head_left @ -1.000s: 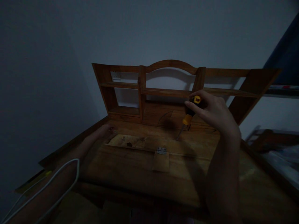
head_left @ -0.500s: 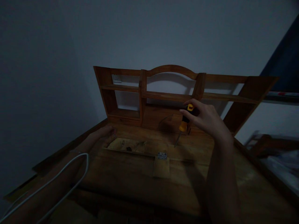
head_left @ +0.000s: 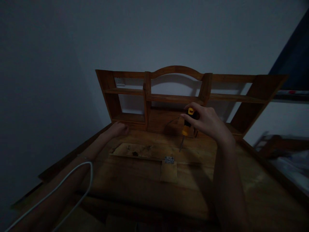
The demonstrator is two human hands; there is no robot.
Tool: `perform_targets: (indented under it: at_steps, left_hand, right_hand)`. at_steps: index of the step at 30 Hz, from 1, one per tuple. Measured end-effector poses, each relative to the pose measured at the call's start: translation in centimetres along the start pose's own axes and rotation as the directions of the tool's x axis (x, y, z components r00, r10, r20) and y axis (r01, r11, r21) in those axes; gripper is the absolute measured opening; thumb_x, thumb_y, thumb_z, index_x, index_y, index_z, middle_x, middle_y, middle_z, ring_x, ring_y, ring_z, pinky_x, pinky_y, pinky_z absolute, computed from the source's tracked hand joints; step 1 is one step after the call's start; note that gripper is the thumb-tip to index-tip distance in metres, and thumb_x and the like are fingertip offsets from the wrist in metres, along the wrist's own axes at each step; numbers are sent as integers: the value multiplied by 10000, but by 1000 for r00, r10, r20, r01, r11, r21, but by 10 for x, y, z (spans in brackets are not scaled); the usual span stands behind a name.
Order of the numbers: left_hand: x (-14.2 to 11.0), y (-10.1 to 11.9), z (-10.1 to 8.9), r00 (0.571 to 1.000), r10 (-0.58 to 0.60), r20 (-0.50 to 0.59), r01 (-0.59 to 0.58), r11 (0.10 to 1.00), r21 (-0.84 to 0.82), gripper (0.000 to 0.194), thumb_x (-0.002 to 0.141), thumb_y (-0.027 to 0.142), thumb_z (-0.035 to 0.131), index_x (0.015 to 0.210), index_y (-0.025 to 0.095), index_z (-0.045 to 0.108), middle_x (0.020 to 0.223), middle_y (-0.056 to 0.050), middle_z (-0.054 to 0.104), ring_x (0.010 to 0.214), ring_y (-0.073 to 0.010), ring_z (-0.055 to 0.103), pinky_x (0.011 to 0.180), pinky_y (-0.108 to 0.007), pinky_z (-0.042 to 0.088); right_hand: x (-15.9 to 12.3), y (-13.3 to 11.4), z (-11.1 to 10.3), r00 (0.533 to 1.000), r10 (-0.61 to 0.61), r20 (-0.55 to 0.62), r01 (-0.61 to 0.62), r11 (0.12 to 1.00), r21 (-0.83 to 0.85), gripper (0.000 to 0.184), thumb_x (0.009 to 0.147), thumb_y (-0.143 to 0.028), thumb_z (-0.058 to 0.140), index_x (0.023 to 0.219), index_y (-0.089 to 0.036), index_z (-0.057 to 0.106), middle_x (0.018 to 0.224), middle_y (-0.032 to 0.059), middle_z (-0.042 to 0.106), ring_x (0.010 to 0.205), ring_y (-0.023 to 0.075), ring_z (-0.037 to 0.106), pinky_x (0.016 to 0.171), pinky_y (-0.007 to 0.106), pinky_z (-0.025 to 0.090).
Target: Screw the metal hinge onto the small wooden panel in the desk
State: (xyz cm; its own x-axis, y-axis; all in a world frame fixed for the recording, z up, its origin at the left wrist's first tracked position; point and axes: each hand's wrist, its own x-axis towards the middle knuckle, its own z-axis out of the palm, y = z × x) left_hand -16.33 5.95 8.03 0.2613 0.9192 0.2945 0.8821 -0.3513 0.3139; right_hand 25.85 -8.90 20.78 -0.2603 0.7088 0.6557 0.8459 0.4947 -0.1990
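Thumb and fingers of my right hand (head_left: pixel 204 120) are closed round the handle of a black and yellow screwdriver (head_left: pixel 185 130). Its shaft slants down, with the tip close to the wooden desk top (head_left: pixel 142 180); whether it touches I cannot tell. A small metal hinge (head_left: pixel 169 159) lies just in front of the tip, at the upper edge of a pale wooden patch (head_left: pixel 169 172). My left hand (head_left: pixel 118 129) is curled near the back left of the desk, close to the shelf's base. What its fingers hold, if anything, is hidden.
A wooden shelf unit (head_left: pixel 175 98) with several compartments stands along the back, against the wall. A shallow strip of bare, stained wood (head_left: pixel 131 150) runs left of the hinge. A white cable (head_left: pixel 90 175) loops by my left forearm. The room is dim.
My left hand has moved right and farther back across the desk. My right hand has shifted slightly left with the screwdriver, which stands more upright.
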Motion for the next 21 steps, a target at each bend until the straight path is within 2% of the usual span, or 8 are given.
perform_targets:
  at_steps: [1,3,5,7,11,14,18,21]
  left_hand:
    - [4,10,2,997,49,59,-50,999,13,130,797,147,685,675,172,647,656,5,679,729,-167,608,854,-275,457]
    - [10,39,13,988,125,94,-125,992,-11,38,784,198,745,791,205,708,835,-5,750,870,-186,665,924,-281,457]
    - [10,75,31,955,289,63,-281,953,-112,69,829,231,731,896,226,743,960,-31,774,1006,-223,686,1009,-337,447]
    - [6,112,53,921,391,3,-379,896,-233,69,841,253,735,905,232,749,983,-33,782,1032,-228,692,1028,-357,452]
    - [-12,164,97,869,490,-64,-445,720,-533,64,877,279,726,891,220,747,945,-29,785,939,-182,712,934,-309,514]
    - [-29,178,118,868,491,-71,-397,602,-692,133,907,306,718,958,191,758,984,-60,788,925,-186,723,891,-316,543]
    - [-49,180,130,871,485,79,-264,597,-757,179,913,351,725,957,182,763,950,-59,786,887,-186,727,846,-311,561]
    - [-56,180,133,861,497,109,-250,600,-760,153,900,324,735,959,185,763,972,-55,781,907,-183,728,859,-300,553]
  right_hand:
    - [0,0,1,1000,3,4,-3,1000,-3,287,965,-491,631,1108,-247,677,908,65,761,844,278,720,751,361,487]
    - [1,-1,2,1000,13,18,-13,1000,-5,292,961,-490,635,1113,-244,677,887,63,755,818,271,714,731,353,483]
    - [1,-1,3,999,18,28,-18,1000,-4,294,962,-481,635,1127,-241,677,885,62,755,813,267,712,726,349,483]
    - [1,-1,3,999,16,34,-16,1000,3,289,962,-467,639,1135,-239,679,903,66,759,830,267,716,735,347,484]
    - [-1,0,2,999,16,46,-17,1000,20,278,960,-466,649,1120,-241,682,904,59,763,833,264,721,731,339,479]
    - [-2,2,1,999,26,31,-26,1000,11,279,959,-486,654,1107,-252,686,910,48,765,834,264,723,728,342,474]
    - [-1,5,-1,1000,13,10,-13,1000,-2,272,957,-487,658,1090,-253,686,897,47,762,823,266,719,724,349,469]
    - [0,6,-1,1000,4,6,-4,1000,4,283,956,-496,655,1087,-248,689,882,49,758,814,265,714,721,351,467]
